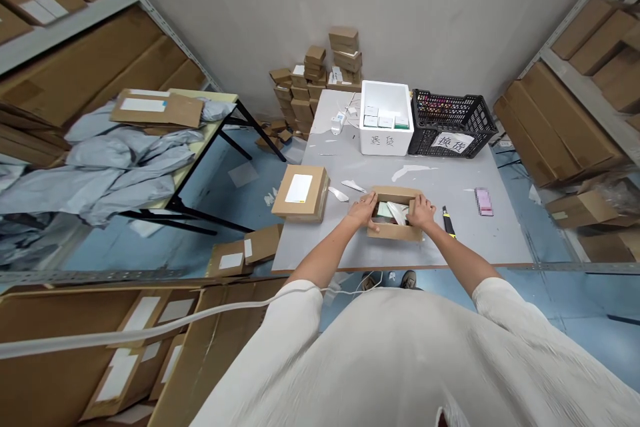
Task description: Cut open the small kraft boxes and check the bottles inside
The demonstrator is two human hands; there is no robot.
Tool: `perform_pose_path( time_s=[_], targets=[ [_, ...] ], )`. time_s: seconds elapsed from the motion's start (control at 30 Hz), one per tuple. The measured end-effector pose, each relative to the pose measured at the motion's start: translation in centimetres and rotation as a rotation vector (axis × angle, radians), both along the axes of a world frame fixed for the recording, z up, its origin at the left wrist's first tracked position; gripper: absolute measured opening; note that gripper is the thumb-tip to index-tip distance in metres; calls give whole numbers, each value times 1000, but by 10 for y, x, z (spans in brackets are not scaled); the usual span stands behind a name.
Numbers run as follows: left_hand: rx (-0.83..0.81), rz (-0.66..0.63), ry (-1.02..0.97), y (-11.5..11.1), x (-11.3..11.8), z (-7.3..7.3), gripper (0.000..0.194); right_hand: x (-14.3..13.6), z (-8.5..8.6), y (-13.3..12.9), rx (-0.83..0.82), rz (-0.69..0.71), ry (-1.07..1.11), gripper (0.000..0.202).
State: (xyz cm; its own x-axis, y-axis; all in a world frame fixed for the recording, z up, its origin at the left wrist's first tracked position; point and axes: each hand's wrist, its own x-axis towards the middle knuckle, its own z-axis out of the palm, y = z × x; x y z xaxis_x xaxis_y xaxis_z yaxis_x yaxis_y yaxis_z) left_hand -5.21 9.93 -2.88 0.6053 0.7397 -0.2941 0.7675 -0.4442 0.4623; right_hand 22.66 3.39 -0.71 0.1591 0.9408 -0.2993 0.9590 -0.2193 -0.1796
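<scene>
An open cardboard box stands on the grey table near its front edge. My left hand grips the box's left side, fingers bent over the rim. On the opposite side my right hand is closed round the right wall. Inside lie a pale green item and a white paper-like piece; their exact kinds are unclear. A utility knife with a black and yellow handle rests just right of my right hand. Torn white scraps lie to the left of the box.
A closed, labelled carton sits at the table's left. Behind are a white foam box holding small boxes and a black crate. A phone lies at right. Grey parcels cover the left table; a white cable crosses the foreground.
</scene>
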Motion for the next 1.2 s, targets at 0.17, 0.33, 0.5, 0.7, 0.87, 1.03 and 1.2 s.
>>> perform_pose_path(
  time_s=[0.17, 0.33, 0.5, 0.7, 0.87, 1.03, 1.2],
  targets=[
    [-31, 59, 0, -5, 1, 1, 157, 0, 7, 1, -7, -46, 50, 87],
    [-36, 70, 23, -11, 1, 2, 158, 33, 13, -1, 50, -57, 271, 80],
    [-12, 74, -17, -15, 2, 2, 157, 88, 3, -17, 257, -121, 333, 84],
    [-52, 64, 115, -18, 3, 18, 161, 100, -22, -29, 329, -188, 302, 72],
    [-58, 60, 132, -20, 2, 23, 163, 78, -25, -24, 276, -124, 304, 52],
    [-64, 68, 97, -22, 1, 18, 165, 70, -11, -17, 290, -70, 184, 45],
    [-69, 71, 54, -24, 0, 15, 163, 43, 7, 0, 266, 194, 15, 45]
  ],
)
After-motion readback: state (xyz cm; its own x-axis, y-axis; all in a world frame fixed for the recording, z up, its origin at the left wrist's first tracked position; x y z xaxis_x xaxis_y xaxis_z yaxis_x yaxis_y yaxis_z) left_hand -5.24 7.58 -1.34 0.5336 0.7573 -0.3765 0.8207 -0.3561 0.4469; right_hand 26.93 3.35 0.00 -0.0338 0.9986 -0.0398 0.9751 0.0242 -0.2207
